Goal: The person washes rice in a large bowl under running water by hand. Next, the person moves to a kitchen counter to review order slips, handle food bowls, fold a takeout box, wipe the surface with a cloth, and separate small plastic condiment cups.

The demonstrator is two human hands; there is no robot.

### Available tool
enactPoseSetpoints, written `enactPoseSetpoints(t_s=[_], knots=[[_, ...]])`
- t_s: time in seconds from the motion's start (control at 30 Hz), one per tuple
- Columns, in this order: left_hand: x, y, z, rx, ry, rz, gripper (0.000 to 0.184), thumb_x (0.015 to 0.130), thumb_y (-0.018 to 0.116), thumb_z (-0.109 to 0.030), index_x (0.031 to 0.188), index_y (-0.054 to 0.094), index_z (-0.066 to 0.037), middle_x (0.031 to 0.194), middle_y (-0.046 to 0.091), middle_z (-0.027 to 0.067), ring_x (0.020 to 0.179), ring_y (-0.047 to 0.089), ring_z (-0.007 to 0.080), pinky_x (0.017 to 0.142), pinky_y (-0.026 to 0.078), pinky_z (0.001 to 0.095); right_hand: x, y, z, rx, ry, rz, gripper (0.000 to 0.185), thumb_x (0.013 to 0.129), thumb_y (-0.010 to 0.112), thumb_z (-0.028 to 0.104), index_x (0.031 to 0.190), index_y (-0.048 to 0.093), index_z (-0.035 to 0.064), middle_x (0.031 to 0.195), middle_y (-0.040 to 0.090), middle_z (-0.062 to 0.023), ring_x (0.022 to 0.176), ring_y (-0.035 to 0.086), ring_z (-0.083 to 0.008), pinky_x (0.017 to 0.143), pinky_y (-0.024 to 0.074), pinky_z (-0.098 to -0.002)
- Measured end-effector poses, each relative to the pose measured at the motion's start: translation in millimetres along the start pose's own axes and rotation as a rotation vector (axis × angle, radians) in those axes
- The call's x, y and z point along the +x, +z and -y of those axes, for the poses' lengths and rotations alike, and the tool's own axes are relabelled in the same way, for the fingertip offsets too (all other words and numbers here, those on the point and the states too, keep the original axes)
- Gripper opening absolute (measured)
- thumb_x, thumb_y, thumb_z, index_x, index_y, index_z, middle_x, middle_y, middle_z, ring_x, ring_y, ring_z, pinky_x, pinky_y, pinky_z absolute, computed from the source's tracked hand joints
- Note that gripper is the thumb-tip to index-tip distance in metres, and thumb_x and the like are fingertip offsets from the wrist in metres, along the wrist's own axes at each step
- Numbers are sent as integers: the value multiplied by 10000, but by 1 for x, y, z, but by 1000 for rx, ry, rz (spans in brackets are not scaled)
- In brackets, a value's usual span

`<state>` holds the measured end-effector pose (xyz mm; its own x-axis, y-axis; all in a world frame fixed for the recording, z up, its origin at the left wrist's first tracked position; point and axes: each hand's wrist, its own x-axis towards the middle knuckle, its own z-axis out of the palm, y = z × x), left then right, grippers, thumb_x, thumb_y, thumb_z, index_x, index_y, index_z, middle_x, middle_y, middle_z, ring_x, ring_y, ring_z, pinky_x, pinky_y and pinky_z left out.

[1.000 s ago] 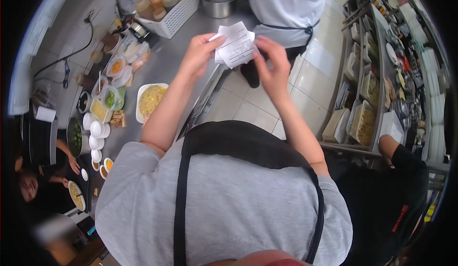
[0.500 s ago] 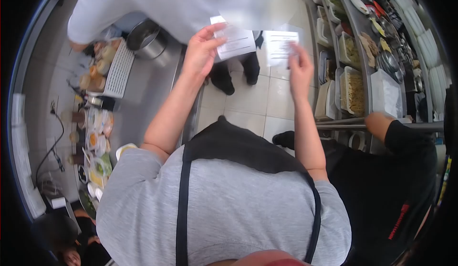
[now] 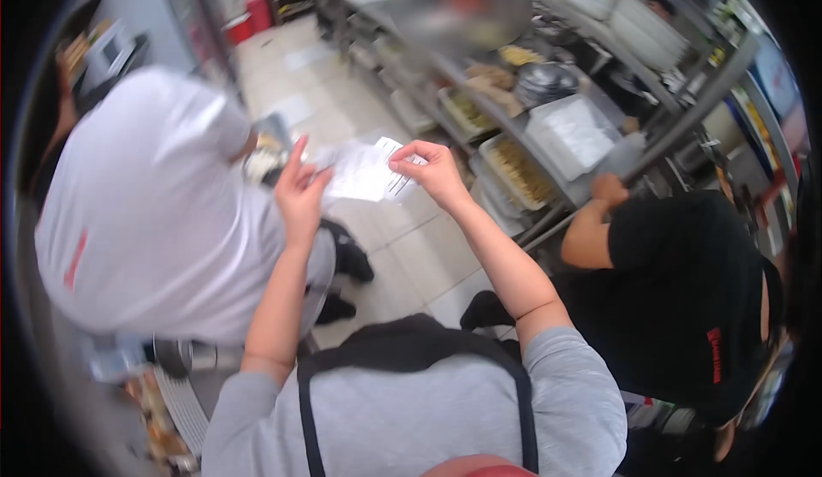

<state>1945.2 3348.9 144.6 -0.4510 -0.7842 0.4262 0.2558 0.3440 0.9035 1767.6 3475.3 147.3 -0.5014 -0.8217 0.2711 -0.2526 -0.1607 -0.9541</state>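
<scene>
Two white printed paper slips [image 3: 355,173] overlap in front of my chest, partly blurred. My right hand [image 3: 431,173] pinches them at their right side between thumb and fingers. My left hand [image 3: 300,199] is just left of the slips, its fingers apart and one pointing up. Its fingertips come close to the slips' left edge; whether they touch it is unclear.
A person in a white shirt [image 3: 145,211] stands close on my left, and one in black [image 3: 685,289] on my right. Steel shelving [image 3: 548,160] at the right holds food tubs, including a noodle-like tub [image 3: 518,169]. Tiled floor [image 3: 398,263] lies below.
The view has swung to the right. Each hand held a separate slip; now both slips are together in my right hand, and my left hand's fingers have spread.
</scene>
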Motion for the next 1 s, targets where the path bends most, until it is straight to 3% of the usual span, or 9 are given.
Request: enactPoseSetpoints(t_s=[0.2,0.27,0.33,0.47,0.53,0.63,0.73,0.8,1.0], knots=[[58,52,22,-47,-19,10,558,701,599,100,1225,465,-40,670,452,-49,630,417,18,584,339,142,103,-101,4,61,140,32,239,774,630,228,921,638,39,840,616,-23,741,543,-81,671,426,-231],[70,81,29,-273,-53,-87,529,724,582,104,1222,453,-24,680,476,-32,660,456,25,609,369,148,129,-109,-6,96,241,296,273,761,643,235,952,631,41,883,612,-25,755,539,-72,676,428,-229],[88,106,41,-237,6,-70,507,738,570,105,1216,445,-10,697,507,-16,680,490,38,642,393,156,149,-103,-20,-168,-38,422,266,740,662,236,899,640,24,825,620,-30,724,540,-80,666,426,-235],[120,149,52,-227,42,-102,466,761,561,74,1206,445,-5,754,571,32,710,541,76,663,435,190,202,-131,-31,-85,11,371,237,703,688,215,840,649,26,761,625,-29,697,544,-95,660,426,-249],[125,159,62,-109,-22,-100,438,781,549,49,1203,443,-2,803,599,80,741,571,113,677,464,217,235,-171,-31,-453,-237,128,181,678,701,184,778,655,39,717,627,-24,669,544,-104,650,425,-260],[121,152,95,-42,-108,6,434,780,550,33,1200,442,2,829,609,112,752,593,143,659,489,244,278,-291,8,-408,-388,-234,126,724,647,184,792,670,80,770,626,-43,732,561,-113,682,437,-271],[111,153,117,-18,-267,104,437,777,552,30,1199,446,-2,827,609,106,721,596,141,630,494,243,318,-450,36,184,-390,-790,134,768,613,135,883,577,76,868,581,-12,762,544,-128,665,405,-256],[109,154,132,-29,-317,147,431,778,550,29,1195,451,-4,826,609,103,712,597,138,620,494,240,325,-574,52,313,-762,-928,207,725,641,61,894,522,69,873,579,-42,773,570,-139,645,413,-269],[118,177,147,-26,-482,244,384,787,548,19,1163,473,-5,834,611,92,704,601,131,601,486,224,284,-651,121,564,-833,-1422,199,679,645,-45,828,513,-35,829,586,-134,739,600,-253,546,489,-330]])
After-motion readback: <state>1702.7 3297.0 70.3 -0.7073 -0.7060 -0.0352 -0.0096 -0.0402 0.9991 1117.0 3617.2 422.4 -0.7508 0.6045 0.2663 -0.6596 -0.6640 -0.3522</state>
